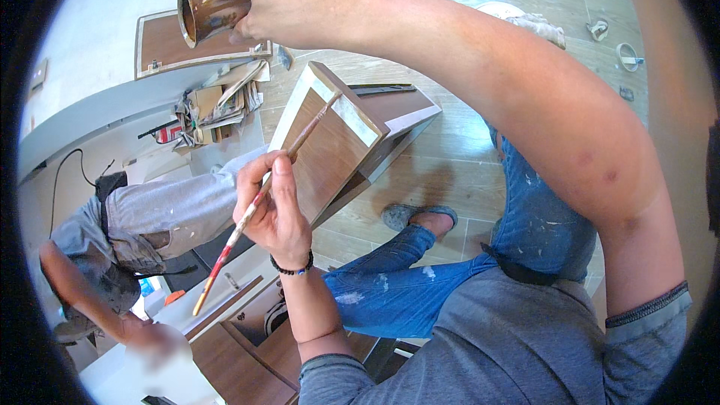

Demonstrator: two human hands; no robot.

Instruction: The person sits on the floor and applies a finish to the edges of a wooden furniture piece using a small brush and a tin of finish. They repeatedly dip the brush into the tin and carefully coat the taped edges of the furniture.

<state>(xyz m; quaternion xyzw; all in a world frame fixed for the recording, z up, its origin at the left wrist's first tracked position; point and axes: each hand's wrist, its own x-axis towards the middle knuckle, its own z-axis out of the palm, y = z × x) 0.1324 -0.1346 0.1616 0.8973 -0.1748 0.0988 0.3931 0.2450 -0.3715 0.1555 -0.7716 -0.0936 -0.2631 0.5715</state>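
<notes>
My left hand [271, 206] is closed around a long thin paintbrush [233, 236], which points up and away. Its tip lies over a white strip along the edge of a tilted brown wooden cabinet piece [322, 157]; whether they touch I cannot tell. My right hand [262, 0] is raised at the top of the view and grips a small open cylindrical cup [202, 16], stained brown and lying sideways in the picture. The cabinet piece has pale strips along several edges and a dark part on its far side.
A co-worker [97, 255] is at the left. Beyond are a hinged brown panel [169, 45] and a pile of scrap cardboard [214, 105]. More wooden boards [240, 360] are at lower left. Small scraps and a roll of tape [627, 56] lie on the tiled floor at right.
</notes>
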